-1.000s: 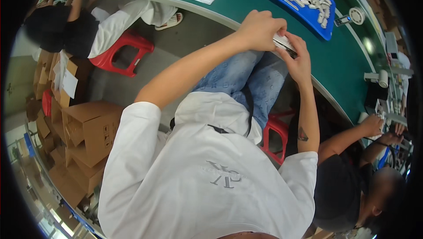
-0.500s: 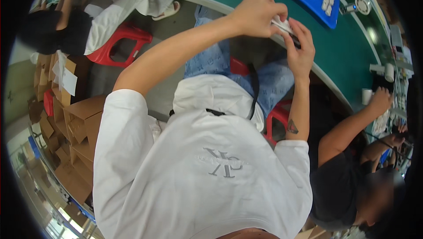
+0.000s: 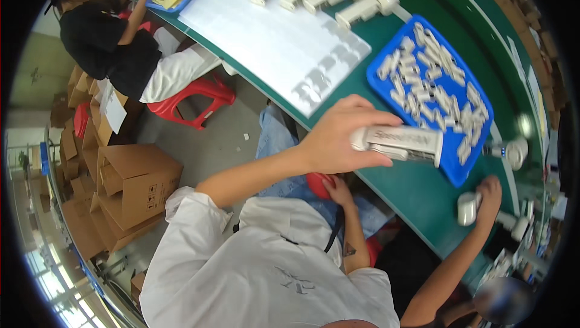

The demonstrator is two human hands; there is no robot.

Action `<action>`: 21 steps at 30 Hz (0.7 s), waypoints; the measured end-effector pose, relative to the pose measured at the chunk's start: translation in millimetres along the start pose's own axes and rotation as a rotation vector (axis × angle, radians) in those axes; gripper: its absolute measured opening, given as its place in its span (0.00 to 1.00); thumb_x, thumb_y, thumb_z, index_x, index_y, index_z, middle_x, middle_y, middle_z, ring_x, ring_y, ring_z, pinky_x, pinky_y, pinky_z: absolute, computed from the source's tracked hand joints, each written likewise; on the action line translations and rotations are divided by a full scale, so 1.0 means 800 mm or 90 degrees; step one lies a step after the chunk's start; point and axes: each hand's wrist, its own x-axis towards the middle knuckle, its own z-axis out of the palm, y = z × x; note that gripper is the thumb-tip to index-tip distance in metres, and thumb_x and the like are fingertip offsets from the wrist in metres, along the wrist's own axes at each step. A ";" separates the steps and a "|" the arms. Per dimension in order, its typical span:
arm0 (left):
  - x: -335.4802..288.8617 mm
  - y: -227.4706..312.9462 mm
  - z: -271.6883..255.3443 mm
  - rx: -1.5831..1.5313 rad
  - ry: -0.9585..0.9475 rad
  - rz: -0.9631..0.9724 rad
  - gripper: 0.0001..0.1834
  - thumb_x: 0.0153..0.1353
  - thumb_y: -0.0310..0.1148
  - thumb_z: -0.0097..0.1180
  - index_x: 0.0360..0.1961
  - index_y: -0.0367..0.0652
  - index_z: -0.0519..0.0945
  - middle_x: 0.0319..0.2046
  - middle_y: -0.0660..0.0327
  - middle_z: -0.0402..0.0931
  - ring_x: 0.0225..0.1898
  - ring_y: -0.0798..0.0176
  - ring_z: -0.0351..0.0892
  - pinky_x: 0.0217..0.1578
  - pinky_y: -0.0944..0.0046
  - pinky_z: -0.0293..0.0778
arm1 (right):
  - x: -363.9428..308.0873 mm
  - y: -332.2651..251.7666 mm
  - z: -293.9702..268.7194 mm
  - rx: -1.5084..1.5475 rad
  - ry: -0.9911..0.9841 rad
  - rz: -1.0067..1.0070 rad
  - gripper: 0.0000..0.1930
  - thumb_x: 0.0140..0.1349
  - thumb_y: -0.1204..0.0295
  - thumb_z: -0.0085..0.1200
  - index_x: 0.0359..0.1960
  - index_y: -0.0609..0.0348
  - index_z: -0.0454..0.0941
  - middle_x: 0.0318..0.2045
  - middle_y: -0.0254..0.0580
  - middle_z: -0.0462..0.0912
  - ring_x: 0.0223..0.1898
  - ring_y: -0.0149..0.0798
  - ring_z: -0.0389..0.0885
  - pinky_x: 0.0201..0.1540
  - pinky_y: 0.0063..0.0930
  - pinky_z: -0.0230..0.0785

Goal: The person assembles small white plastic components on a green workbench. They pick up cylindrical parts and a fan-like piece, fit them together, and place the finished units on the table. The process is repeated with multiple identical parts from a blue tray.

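Note:
In my left hand is a pale grey handheld fan, held sideways over the near edge of the green table. My fingers and thumb close round its left end, and a dark strip shows at the far end. My right hand is low by my lap, against the edge of a red stool. Its fingers look apart, with nothing seen in them. A blue tray full of small pale plastic parts lies just beyond the fan.
Several pale handheld fans stand at the back beside a white sheet. On the right, a co-worker's hand is by a white cylindrical part. Cardboard boxes and another person are on the left.
Both hands were together on the pale item near the table edge. The right hand has let go and dropped to my lap, and the left now holds the fan alone. The view has shifted.

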 end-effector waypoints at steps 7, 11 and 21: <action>0.055 -0.034 -0.155 -0.031 0.306 -0.233 0.36 0.52 0.27 0.66 0.63 0.35 0.69 0.42 0.62 0.78 0.45 0.68 0.77 0.52 0.65 0.72 | 0.060 -0.008 0.035 0.024 -0.267 -0.011 0.55 0.44 0.40 0.70 0.67 0.67 0.63 0.62 0.59 0.72 0.64 0.49 0.70 0.65 0.39 0.63; 0.041 -0.051 -0.187 0.040 0.185 -0.233 0.29 0.50 0.29 0.64 0.55 0.37 0.73 0.45 0.62 0.76 0.46 0.68 0.76 0.52 0.64 0.71 | 0.104 -0.053 0.093 0.042 -0.177 -0.057 0.55 0.40 0.42 0.73 0.65 0.67 0.65 0.60 0.57 0.73 0.62 0.48 0.73 0.62 0.39 0.67; 0.019 -0.082 -0.192 -0.234 0.170 -0.171 0.09 0.59 0.25 0.61 0.39 0.37 0.75 0.30 0.60 0.79 0.32 0.64 0.83 0.36 0.63 0.79 | 0.109 -0.068 0.079 -0.050 -0.081 -0.022 0.41 0.54 0.43 0.61 0.63 0.60 0.71 0.61 0.64 0.70 0.63 0.57 0.69 0.65 0.43 0.63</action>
